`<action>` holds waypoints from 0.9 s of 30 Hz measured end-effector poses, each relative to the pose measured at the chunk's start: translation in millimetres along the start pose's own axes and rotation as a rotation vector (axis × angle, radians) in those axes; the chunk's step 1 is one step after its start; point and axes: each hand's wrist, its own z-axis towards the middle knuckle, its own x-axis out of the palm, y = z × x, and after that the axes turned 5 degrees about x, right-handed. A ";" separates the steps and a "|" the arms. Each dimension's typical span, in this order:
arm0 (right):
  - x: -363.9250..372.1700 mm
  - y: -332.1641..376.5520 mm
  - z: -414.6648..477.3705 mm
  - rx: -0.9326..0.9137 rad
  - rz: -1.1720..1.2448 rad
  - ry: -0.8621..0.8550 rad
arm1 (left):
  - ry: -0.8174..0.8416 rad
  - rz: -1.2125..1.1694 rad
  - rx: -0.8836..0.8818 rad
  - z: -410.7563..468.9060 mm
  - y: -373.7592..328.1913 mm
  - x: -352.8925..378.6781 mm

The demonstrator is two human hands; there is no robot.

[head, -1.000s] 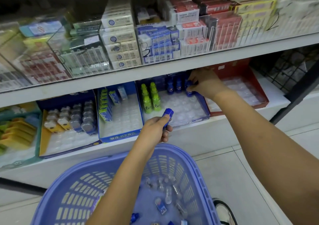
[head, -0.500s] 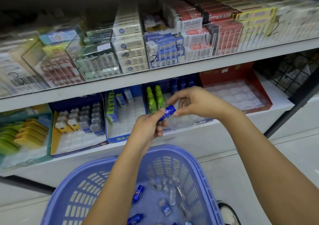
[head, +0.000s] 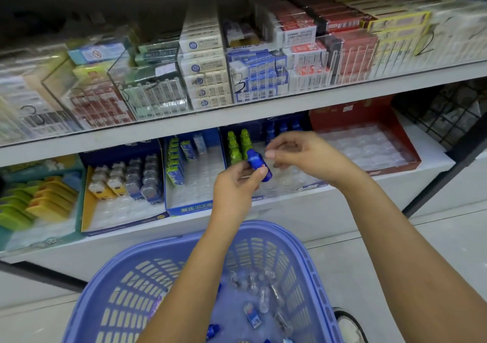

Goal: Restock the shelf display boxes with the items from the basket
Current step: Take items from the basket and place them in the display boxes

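I have the left hand (head: 234, 187) closed round a small blue bottle (head: 256, 161), thumb and fingers gripping its lower half, with the cap tilted up and away from me. It is held just in front of the blue display box (head: 313, 185), over that box's front part. The right hand (head: 297, 155) holds nothing. Its thumb and forefinger are curved with a gap between them and the fingertips sit just beside the bottle's cap. I cannot tell whether they touch it.

Inside the box, green bottles (head: 238, 145) stand at the left rear and more blue bottles (head: 283, 128) stand along the back. A clear moulded tray (head: 290, 179) covers its floor. A red box (head: 342, 111) sits just right of the display box, and a second blue box (head: 195, 208) sits just left. Below the display box and nearer me is the purple basket (head: 263, 228), with loose bottles (head: 261, 287), clear and blue, lying in its bottom.
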 end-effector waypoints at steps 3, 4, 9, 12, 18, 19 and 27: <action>-1.8 8.8 2.4 -0.074 -0.114 -0.044 | 0.054 0.228 0.135 5.3 -0.4 9.2; -2.1 10.7 2.8 -0.094 -0.173 -0.069 | 0.056 0.280 0.165 7.8 -1.0 11.8; -18.3 4.7 12.1 -0.108 -0.276 -0.251 | 0.148 0.484 0.157 14.4 -4.2 21.6; -32.9 -11.6 24.8 -0.076 -0.316 -0.445 | 0.346 0.821 0.181 3.4 7.3 23.5; -43.1 -28.7 51.7 -0.018 -0.455 -0.462 | 0.466 0.942 0.218 -7.4 25.3 19.6; -43.5 -28.1 54.8 -0.022 -0.488 -0.430 | 0.467 0.942 0.225 -7.0 25.9 19.1; -42.7 -27.1 59.6 -0.023 -0.670 -0.317 | 0.456 0.935 0.258 -7.2 29.7 18.2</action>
